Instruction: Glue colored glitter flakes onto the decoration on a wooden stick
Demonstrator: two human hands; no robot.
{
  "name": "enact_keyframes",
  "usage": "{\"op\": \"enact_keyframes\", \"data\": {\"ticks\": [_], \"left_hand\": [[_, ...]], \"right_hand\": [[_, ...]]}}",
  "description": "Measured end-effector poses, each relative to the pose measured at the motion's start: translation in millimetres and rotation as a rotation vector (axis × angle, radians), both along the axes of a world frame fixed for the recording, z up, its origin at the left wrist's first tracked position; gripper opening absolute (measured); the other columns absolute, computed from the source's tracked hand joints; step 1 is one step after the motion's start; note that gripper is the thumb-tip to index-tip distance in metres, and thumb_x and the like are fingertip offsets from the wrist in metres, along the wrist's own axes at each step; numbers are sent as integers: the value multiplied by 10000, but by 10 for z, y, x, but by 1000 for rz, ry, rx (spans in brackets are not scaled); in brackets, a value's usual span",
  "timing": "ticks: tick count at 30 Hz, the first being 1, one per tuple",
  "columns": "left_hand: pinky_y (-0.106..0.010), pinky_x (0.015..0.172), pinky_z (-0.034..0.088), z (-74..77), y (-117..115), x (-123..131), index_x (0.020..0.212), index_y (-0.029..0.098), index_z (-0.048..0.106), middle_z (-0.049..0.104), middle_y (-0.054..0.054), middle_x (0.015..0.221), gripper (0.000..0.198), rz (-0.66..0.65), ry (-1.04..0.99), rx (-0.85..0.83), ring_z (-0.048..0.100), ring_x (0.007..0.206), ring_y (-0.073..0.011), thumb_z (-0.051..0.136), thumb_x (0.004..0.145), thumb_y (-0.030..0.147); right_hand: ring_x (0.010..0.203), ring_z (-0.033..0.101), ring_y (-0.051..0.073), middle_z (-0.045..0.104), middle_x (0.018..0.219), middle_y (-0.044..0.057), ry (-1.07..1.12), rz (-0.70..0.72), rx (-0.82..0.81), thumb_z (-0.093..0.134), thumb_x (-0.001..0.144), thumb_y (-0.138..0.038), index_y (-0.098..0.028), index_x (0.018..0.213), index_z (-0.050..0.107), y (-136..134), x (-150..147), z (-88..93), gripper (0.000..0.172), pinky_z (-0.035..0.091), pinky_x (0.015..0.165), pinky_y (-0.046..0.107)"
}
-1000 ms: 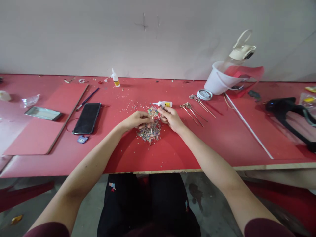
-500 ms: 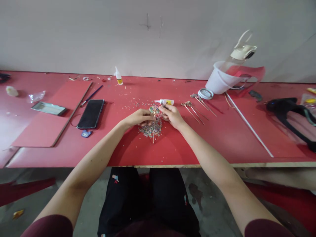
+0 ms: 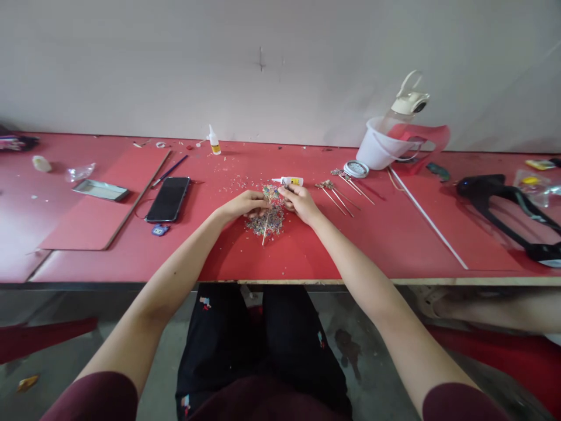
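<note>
Between the fingers of my left hand (image 3: 248,204) is a thin gold-coloured stick (image 3: 265,227) with a glittery decorated head, tilted with its bare end toward me. My right hand (image 3: 300,202) is closed at the decorated head, thumb and finger pinched; whatever is in that pinch is too small to make out. Under both hands lies a pile of small shiny multicoloured chips (image 3: 270,223). Just behind my right hand a white glue bottle (image 3: 289,181) with a yellow label lies on its side. Several similar decorated sticks (image 3: 336,199) rest to the right.
A phone (image 3: 169,200), a paintbrush (image 3: 170,171) and a shallow tray (image 3: 100,190) are on the left. Another glue bottle (image 3: 214,141) stands upright at the back. To the right are a round lidded tin (image 3: 356,169), a white bucket (image 3: 372,143) holding a drink bottle, and a black headset-like frame (image 3: 504,204).
The camera view has shifted slightly, so the whole table sits differently in the picture. The stick's lower end leans a little more to the left. Both hands stay close together over the chips.
</note>
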State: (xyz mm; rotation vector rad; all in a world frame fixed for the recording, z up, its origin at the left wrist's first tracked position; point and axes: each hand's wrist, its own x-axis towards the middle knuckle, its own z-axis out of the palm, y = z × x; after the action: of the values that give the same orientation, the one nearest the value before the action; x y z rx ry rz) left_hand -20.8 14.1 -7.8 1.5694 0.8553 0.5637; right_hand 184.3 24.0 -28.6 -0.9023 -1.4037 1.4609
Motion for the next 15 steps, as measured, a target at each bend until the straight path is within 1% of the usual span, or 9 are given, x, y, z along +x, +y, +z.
{"op": "enact_keyframes", "data": {"ticks": [3,8,12,15], "left_hand": [[-177,387,276,-2,-21,3,675,129,588,567,-2,584,224,15,2,36,435,406,-31,592,862,252],[-174,399,288,19,-103,6,689,121,600,551,10,563,214,62,17,77,419,401,-28,607,853,258],[-174,389,291,6,-126,4,704,117,614,552,14,558,204,82,-3,92,412,391,-27,606,854,256],[-173,359,277,-8,-115,17,683,119,603,555,17,546,217,84,-38,76,421,377,-31,620,844,263]], "right_hand": [[466,213,60,241,593,-87,-23,-11,23,691,768,-470,-226,723,424,-14,6,-1,365,118,452,258],[467,207,66,247,578,-88,-77,-19,50,674,776,-489,-225,739,449,-46,15,-12,349,132,450,257],[464,211,65,241,578,-88,-66,-26,71,677,780,-504,-225,735,448,-65,1,-10,364,133,450,254],[461,196,61,212,581,-88,-26,-43,64,653,789,-568,-219,715,453,-64,-25,-1,409,128,447,252]]}}
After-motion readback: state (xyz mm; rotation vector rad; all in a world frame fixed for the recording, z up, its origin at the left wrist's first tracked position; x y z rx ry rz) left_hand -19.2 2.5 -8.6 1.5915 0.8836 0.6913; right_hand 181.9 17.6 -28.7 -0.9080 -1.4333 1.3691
